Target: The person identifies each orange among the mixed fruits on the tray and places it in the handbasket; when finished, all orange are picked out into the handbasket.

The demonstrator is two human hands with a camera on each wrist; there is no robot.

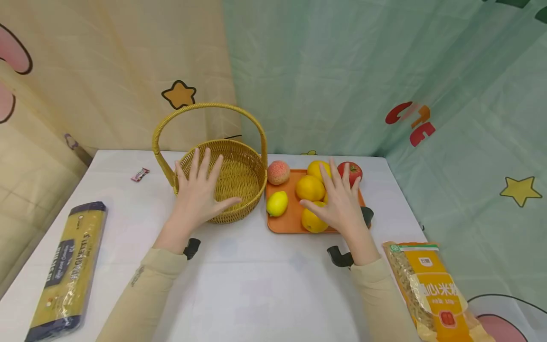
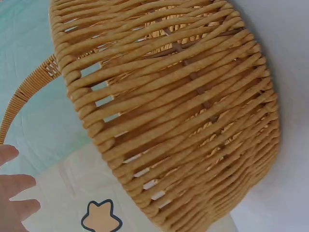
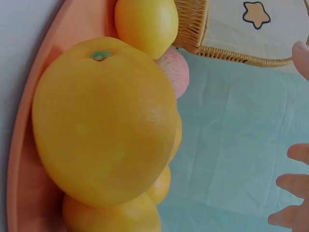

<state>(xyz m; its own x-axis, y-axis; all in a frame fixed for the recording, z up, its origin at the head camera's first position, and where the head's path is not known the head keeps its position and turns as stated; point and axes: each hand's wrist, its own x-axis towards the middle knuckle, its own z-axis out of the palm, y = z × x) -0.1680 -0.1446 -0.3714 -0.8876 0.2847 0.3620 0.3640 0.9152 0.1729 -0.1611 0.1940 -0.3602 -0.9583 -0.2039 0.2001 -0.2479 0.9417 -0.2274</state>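
A honey-coloured wicker basket stands on the white-covered table, round and deep, its tall wrapped handle arching upright above the woven rim; the left wrist view shows thick twisted strands with narrow gaps between them. Just beside it, on the person's right, lies a shallow orange tray. Plump, glossy oranges crowd its middle, one with a green stem mark in the right wrist view. A bright yellow lemon sits near the tray's left edge, a speckled pink peach at its far left corner, and a red apple at its far right.

The left hand is in front of the basket, fingers straight and spread, thumb held well out. The right hand is over the tray's right part, its fingers likewise extended and apart. Neither grips anything; in the wrist views, the visible fingertips are clear of basket and fruit.
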